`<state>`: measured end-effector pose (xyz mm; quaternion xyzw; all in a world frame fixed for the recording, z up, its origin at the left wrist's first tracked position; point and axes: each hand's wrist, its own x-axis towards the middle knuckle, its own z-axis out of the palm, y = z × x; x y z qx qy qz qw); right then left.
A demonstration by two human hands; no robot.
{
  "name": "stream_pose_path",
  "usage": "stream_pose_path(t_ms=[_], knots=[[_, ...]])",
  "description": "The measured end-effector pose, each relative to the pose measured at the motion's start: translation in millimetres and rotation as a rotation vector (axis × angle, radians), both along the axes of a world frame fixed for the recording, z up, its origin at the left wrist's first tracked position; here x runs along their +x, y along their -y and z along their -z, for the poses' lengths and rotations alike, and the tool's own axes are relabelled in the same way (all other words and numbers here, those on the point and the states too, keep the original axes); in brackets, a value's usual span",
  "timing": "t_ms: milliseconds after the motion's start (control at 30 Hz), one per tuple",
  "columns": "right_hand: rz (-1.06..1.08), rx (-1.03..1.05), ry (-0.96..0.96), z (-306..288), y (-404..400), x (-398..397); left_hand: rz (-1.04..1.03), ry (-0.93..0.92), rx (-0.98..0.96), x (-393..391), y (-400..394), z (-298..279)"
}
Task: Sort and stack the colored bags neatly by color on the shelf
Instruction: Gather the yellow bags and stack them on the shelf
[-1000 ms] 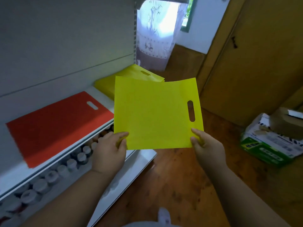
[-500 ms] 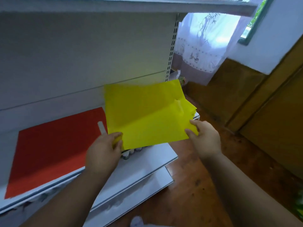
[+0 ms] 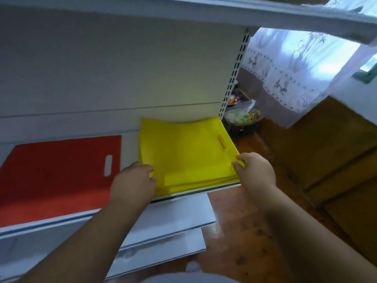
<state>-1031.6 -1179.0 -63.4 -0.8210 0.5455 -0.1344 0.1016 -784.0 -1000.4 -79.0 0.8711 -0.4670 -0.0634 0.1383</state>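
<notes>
A yellow bag with a slot handle lies on top of a stack of yellow bags at the right end of the white shelf. My left hand pinches its front left corner. My right hand pinches its front right corner, thumb on top. To the left, apart from the yellow stack, a red bag lies flat on the same shelf, its handle slot toward the yellow stack.
Another shelf board runs overhead. Lower shelves jut out below. Past the slotted upright stands a dark basket of wrapped sweets on the wooden floor. A lace curtain hangs at the right.
Both hands carried the yellow bag from mid-air onto the yellow stack, where it now lies flat. My view has turned left and closer to the shelf.
</notes>
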Motion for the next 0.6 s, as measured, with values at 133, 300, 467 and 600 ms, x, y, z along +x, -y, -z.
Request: stream_pose_path(t_ms=[133,300,467,600], knots=[[-0.061,0.046,-0.139,4,23,-6,-0.058,0.103,0.046,-16,10,12],[-0.132,0.049,-0.198,3,39,-9,-0.132,0.239,0.037,-32,18,14],[-0.299,0.016,-0.114,-4,25,7,-0.185,0.247,-0.086,-38,7,9],[-0.446,-0.011,-0.014,-19,-5,46,-0.191,0.208,-0.221,-33,-29,9]])
